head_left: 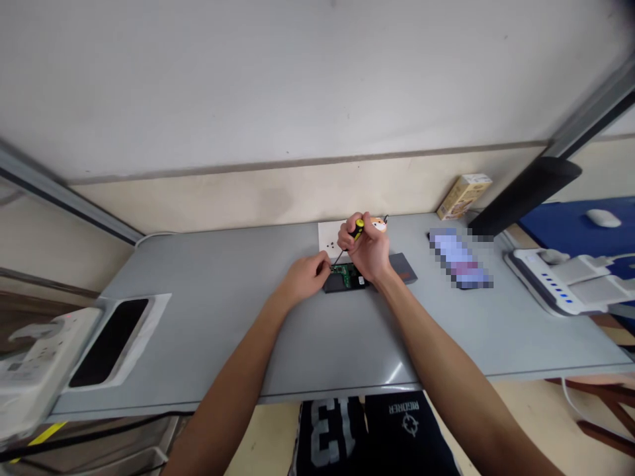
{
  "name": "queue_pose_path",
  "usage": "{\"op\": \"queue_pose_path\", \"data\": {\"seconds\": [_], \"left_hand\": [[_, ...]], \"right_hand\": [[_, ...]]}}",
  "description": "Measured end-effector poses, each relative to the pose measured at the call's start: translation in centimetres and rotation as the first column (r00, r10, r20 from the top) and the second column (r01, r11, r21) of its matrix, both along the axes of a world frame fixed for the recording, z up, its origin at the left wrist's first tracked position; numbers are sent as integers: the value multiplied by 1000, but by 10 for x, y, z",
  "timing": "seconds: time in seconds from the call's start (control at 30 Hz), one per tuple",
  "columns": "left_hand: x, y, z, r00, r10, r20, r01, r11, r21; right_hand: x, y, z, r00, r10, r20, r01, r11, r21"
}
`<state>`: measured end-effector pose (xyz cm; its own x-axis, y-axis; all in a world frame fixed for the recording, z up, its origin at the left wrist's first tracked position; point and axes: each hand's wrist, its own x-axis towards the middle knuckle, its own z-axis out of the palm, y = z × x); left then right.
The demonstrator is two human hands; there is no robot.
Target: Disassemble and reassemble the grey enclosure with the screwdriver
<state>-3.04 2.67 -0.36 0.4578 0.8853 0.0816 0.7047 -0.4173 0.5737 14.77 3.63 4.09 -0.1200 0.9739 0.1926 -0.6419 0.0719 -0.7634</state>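
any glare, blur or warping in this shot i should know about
Head view: wide-angle warp bows the grey table edges and wall lines; a soft glare patch sits on the table's near edge; the far left corner smears the white power strip; a pixelated block hides something right of the right hand; the left hand and circuit board are small but fairly sharp.

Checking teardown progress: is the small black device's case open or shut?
Open. A green circuit board lies exposed in the black device, under the screwdriver in the right hand.
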Motion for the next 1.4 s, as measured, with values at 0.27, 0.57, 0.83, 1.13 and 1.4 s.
{"op": "queue_pose_path", "data": {"seconds": [0.27, 0.57, 0.83, 1.13, 1.4], "left_hand": [[0, 0, -1, 1000, -6, 8, 6, 1000, 12], [0, 0, -1, 1000, 3, -4, -3, 1000, 8], [1, 1, -1, 1000, 12, -7, -12, 1000, 12], [1, 1, -3, 1000, 18, 6, -18, 999, 30], [1, 1, -2, 1000, 23, 0, -23, 999, 25]], "right_hand": [[-2, -2, 0, 999, 22, 25, -22, 1000, 0], [-1, -1, 0, 1000, 8, -7, -8, 1000, 5], [-3, -2, 1, 998, 46, -30, -45, 999, 27], [-3, -3, 2, 1000, 30, 7, -30, 1000, 6], [-6, -3, 2, 999, 31, -15, -32, 999, -28]]}}
